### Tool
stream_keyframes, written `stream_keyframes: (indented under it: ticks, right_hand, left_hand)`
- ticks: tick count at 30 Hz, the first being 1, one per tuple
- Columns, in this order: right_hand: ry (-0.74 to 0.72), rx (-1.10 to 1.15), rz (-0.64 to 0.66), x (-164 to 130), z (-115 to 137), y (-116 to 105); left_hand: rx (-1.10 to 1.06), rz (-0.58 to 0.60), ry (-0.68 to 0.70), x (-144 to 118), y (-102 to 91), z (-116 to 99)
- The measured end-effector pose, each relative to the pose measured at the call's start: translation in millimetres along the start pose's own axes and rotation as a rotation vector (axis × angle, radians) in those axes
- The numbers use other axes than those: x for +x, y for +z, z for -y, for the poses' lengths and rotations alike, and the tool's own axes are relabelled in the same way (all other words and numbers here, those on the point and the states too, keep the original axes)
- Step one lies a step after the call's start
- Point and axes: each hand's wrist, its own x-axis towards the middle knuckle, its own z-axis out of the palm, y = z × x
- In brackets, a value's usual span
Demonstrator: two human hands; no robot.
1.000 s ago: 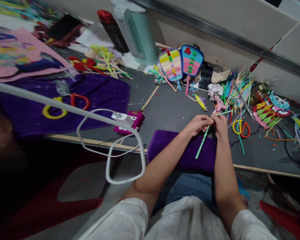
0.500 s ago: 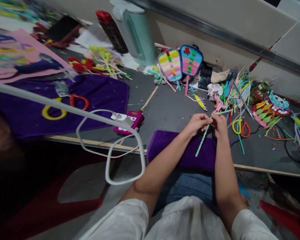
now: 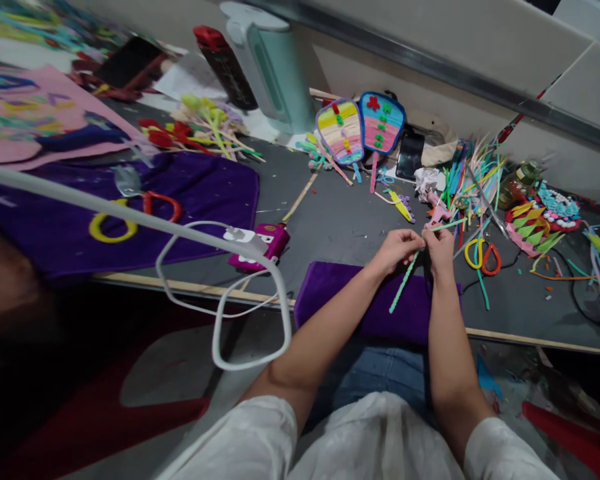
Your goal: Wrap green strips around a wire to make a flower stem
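Both hands meet over the far edge of a folded purple cloth (image 3: pixel 380 303). A light green pipe cleaner (image 3: pixel 404 283), twisted along its lower length, slants down from between them. My left hand (image 3: pixel 399 250) pinches it with thumb and forefinger. My right hand (image 3: pixel 437 247) has its fingers closed on the same pipe cleaner, and a straight green end sticks out to its right. Just beyond the fingertips lies a pink hot glue gun (image 3: pixel 439 210). Scissors with yellow and red handles (image 3: pixel 483 257) rest to the right of my right hand.
Bundled pipe cleaners (image 3: pixel 473 177) and a glass jar (image 3: pixel 517 183) stand back right. Two striped fan-shaped pieces (image 3: pixel 383 123) lean near the wall. A teal kettle (image 3: pixel 275 73) stands back left. A magenta power strip (image 3: pixel 267 243) and a white lamp ring (image 3: pixel 253 363) are nearer.
Both hands stay nearly in place, with the fingers shifting very slightly on the pipe cleaner. Its twisted lower end has moved a little to the left.
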Motion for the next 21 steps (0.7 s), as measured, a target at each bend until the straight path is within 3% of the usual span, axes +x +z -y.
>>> stream_keyframes:
  ticks: [6, 12, 21]
  right_hand:
    - [0.022, -0.136, -0.030, 2, -5, 0]
    - [0.299, 0.163, 0.098, -1, 6, -1]
    - [0.408, 0.388, 0.222, -2, 10, -3]
  left_hand:
    - [0.210, -0.100, 0.135, -2, 2.7, -1]
    - [-0.010, -0.039, 0.103, 0, -1.4, 0]
    - [-0.331, 0.098, -0.101, 0, -2.3, -4]
